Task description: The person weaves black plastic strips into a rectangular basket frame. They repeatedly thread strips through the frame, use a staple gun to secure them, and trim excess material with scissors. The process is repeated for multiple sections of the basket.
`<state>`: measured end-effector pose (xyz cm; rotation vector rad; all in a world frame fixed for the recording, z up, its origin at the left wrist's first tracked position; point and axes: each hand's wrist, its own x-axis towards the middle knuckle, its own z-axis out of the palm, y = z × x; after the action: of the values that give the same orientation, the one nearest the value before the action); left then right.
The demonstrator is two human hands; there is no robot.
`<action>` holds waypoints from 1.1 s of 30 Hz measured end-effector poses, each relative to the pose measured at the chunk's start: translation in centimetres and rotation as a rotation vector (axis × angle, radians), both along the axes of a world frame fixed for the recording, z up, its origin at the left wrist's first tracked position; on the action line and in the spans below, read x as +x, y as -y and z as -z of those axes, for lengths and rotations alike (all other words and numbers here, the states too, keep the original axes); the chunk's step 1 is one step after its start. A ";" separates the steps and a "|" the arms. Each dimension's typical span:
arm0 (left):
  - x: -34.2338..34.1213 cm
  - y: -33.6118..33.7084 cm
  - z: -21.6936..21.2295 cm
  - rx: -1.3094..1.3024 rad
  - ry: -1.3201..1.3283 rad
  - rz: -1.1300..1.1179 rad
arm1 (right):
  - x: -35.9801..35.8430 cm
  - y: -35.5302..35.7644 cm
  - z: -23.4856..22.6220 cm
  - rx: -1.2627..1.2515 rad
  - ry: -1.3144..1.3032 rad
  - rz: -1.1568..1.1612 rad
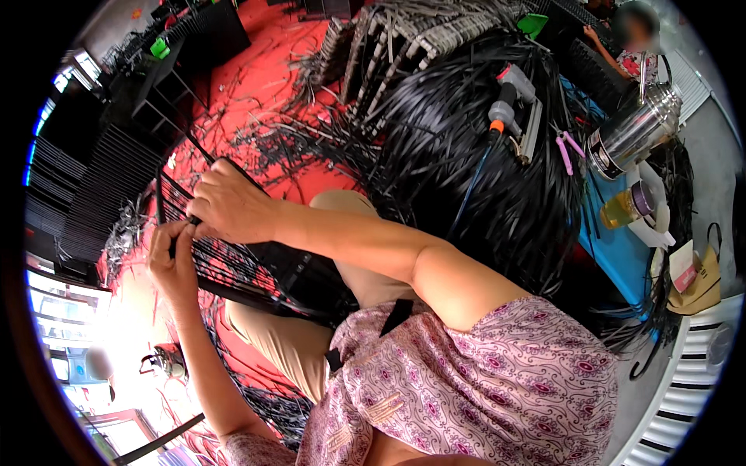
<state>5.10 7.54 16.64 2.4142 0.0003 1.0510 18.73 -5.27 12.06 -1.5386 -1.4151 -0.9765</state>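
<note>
In front of me a black frame (225, 289) strung with rows of thin black strips leans across my knees. At its left edge my left hand (172, 260) is closed, thumb and fingers pinching a black strip. My right hand (229, 203) is bent over the same edge just above, fingers closed on a black strip (194, 220) whose dark end shows between the two hands. Both hands nearly touch. My right forearm crosses over the frame, and my fingers hide most of the gripped part.
On my right, a heap of black strips (435, 116) carries a grey air stapler (519, 101) with a blue hose and pink-handled pliers (567, 151). Beyond are a steel flask (637, 128), an amber jar (622, 208) and a blue surface (618, 248). Scraps litter the red floor (260, 62). Another person (633, 62) sits far right.
</note>
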 end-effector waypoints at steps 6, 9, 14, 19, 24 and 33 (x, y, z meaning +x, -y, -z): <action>-0.6 0.8 -3.5 -0.065 0.007 0.026 | -0.9 0.5 -3.2 0.013 -0.015 -0.032; 0.0 0.8 -5.1 -0.100 0.005 0.036 | -0.4 0.4 -4.1 0.023 -0.024 -0.040; 0.8 -0.5 -4.4 -0.166 -0.040 0.010 | 0.2 -0.3 -4.1 -0.007 -0.087 -0.089; 0.8 -1.3 -3.1 -0.263 -0.091 0.054 | 0.3 1.3 -3.7 0.081 -0.126 -0.143; 1.2 -2.0 -2.9 -0.201 -0.122 0.042 | 4.7 12.7 -3.3 0.311 -0.384 0.068; 0.5 -3.1 -4.6 -0.264 -0.273 0.013 | 14.9 40.2 -0.1 -0.090 -0.726 1.338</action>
<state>5.60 10.62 21.23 2.2897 0.2037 0.6615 33.65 -45.42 12.19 -2.5590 0.2248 -0.8367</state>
